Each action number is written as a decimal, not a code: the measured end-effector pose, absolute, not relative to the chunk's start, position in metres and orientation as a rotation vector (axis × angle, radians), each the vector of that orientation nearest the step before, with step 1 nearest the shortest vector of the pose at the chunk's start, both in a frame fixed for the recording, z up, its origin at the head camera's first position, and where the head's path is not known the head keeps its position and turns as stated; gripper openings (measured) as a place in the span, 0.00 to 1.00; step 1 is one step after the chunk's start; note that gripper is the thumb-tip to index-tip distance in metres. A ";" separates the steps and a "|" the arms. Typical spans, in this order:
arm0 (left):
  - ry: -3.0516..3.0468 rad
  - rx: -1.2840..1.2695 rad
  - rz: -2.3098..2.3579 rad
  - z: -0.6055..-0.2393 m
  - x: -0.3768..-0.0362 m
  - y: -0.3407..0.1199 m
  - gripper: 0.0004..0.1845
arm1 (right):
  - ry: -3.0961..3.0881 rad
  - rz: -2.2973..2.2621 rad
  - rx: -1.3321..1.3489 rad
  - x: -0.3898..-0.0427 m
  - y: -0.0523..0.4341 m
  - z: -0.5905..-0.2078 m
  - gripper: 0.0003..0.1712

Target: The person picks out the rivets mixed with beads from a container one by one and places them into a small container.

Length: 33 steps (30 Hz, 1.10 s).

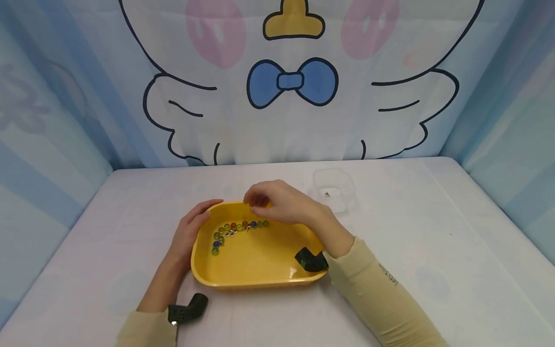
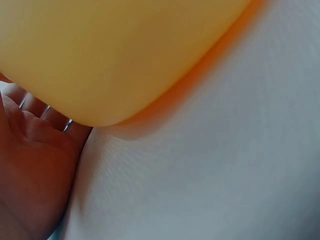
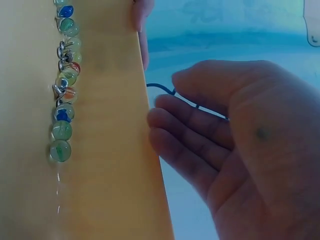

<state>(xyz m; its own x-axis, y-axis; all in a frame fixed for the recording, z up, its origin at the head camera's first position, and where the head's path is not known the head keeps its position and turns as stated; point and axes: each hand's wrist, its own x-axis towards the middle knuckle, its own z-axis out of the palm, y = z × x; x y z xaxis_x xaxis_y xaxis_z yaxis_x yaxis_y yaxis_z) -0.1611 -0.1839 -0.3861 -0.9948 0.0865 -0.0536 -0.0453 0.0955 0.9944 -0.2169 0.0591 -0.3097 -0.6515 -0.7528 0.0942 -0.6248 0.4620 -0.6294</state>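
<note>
- Hands first: my left hand (image 1: 188,233) grips the far-left rim of the yellow tray (image 1: 256,270), thumb over the edge and fingers (image 2: 37,112) under it against its outside, so it steadies the tray on the surface (image 1: 433,231).
- My right hand (image 1: 277,202) hovers over the tray's far edge with the fingers (image 3: 185,135) loosely curled. From the wrist view the palm looks bare, but I cannot tell whether the fingertips pinch something small.
- Marbles (image 1: 236,227) lie in a curved row along the tray's far-left floor, green, blue and orange ones touching each other, with a few small metal bits (image 3: 61,52) mixed in among them.
- Beyond the right hand, apart from the tray, sits a clear plastic box (image 1: 334,189) with a tiny dark speck in it.
- I judge the step in hand as picking items out of the row, one at a time.
- Next move, as I see it, calls for lowering the right fingertips onto a single marble without scattering its neighbours, while the left hand holds the tray steady.
</note>
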 end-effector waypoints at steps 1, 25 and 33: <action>2.254 0.043 2.045 -0.386 -0.161 -0.184 0.23 | 2.500 -0.957 -1.209 -0.217 0.059 -0.311 0.12; 2.250 0.027 2.040 -0.386 -0.162 -0.186 0.23 | 2.444 -0.877 -1.467 -0.213 0.048 -0.325 0.10; 2.226 0.053 2.062 -0.388 -0.164 -0.188 0.23 | 2.440 -0.782 -1.400 -0.212 0.043 -0.328 0.12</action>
